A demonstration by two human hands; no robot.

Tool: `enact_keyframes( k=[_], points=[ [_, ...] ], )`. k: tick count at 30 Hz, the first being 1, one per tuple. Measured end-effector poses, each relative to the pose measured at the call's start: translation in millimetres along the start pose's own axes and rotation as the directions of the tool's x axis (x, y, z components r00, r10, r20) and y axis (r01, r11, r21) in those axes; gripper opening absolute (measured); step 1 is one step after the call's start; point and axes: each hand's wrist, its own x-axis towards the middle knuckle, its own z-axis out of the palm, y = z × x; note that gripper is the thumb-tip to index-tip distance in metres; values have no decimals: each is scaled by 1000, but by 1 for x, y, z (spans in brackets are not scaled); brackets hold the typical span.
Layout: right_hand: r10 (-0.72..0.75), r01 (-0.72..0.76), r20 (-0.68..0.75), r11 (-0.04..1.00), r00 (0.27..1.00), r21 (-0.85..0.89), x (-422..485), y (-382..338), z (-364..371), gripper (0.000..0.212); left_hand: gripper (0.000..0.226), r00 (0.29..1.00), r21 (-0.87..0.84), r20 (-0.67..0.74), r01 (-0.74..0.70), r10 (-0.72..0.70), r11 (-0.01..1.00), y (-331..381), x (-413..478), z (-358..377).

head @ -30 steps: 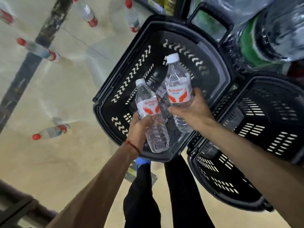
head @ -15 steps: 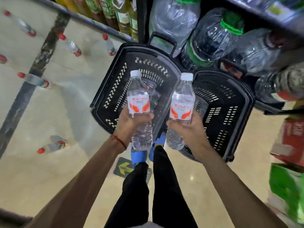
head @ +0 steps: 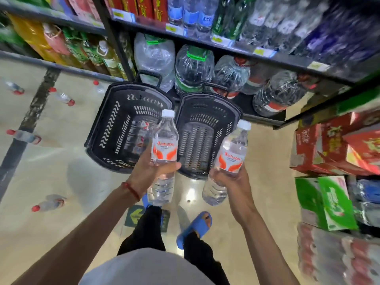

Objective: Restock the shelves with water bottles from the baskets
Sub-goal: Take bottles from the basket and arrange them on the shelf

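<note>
Item: two water bottles, caps pointing up, upright bottle (head: 164, 149) gripped in the left hand (head: 146, 173), tilted bottle (head: 232, 155) gripped in the right hand (head: 236, 182), over the baskets (head: 111, 124); shelf (head: 226, 45) ahead, probably nearer the right.

Bright overhead light, blurred fisheye edges

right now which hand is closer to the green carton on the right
Right. The right hand, gripping a water bottle, is left of the green carton; the left hand, gripping another bottle, is farther left beyond it.
</note>
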Motion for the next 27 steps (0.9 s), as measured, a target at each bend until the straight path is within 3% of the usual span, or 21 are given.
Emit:
enact_keyframes(
  k=[3,8,15,20,25,27],
  points=[
    [-25,25,10,999,1000,36,-32,-2,-55,63,57,996,17,77,-40,38,999,2,-27,50],
    [-92,93,-7,994,996,55,-74,-8,-133,65,75,997,1,64,-35,35,999,3,-57,135],
    [-120,125,-68,990,990,71,-106,-22,-223,64,35,974,64,206,-110,94,992,35,-73,230],
    [-162,173,-153,983,975,66,-96,-47,-275,64,56,956,100,281,-121,89,988,66,-56,291],
    [-217,236,-212,969,953,70,-56,-82,-327,47,27,922,112,370,-167,115,979,94,-15,357],
    [-237,256,-226,965,945,55,-36,-101,-350,48,33,910,114,389,-201,142,973,107,8,383]
  ],
)
